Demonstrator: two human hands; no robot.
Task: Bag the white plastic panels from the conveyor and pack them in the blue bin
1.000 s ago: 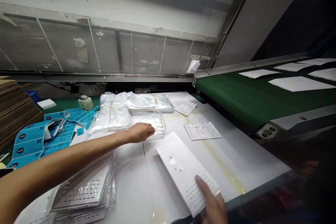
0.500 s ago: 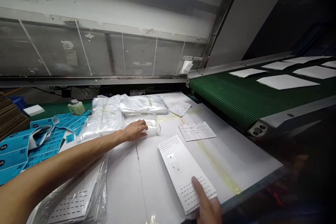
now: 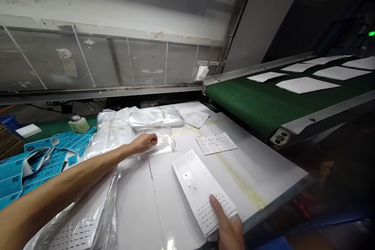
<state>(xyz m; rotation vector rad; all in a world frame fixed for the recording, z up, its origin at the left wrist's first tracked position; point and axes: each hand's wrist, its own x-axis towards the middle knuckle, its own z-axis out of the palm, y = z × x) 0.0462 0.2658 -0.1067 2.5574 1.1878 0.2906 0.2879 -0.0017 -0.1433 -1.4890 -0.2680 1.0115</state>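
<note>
Two bare hands work over a white table [image 3: 263, 175], with straight ahead taken as twelve o'clock. The left hand [image 3: 143, 143] reaches out at about eleven o'clock, its arm crossing from the lower left. Its fingers curl loosely on a clear plastic bag [image 3: 164, 143], but I cannot tell whether they pinch it or only rest there. The right hand [image 3: 228, 226], at about five o'clock, grips the near end of a small stack of white perforated panels [image 3: 202, 191], with the index finger lying on top and the rest of the hand below the edge. The stack lies at an angle on the tabletop and runs away from that hand towards twelve o'clock.

Behind the left hand, a pile of bagged goods in clear plastic [image 3: 137, 123] sits at the table's far edge. At seven o'clock, more perforated panels in plastic sleeves [image 3: 79, 230] lie under the left forearm. Two printed paper sheets [image 3: 216, 143] lie at one o'clock, and a yellowish line runs across the table beside them. Blue label sheets [image 3: 43, 164] curl at nine o'clock, just past a small glass bottle [image 3: 78, 124]. At two o'clock, a green conveyor belt [image 3: 252, 101] carries flat white sheets [image 3: 304, 84].
</note>
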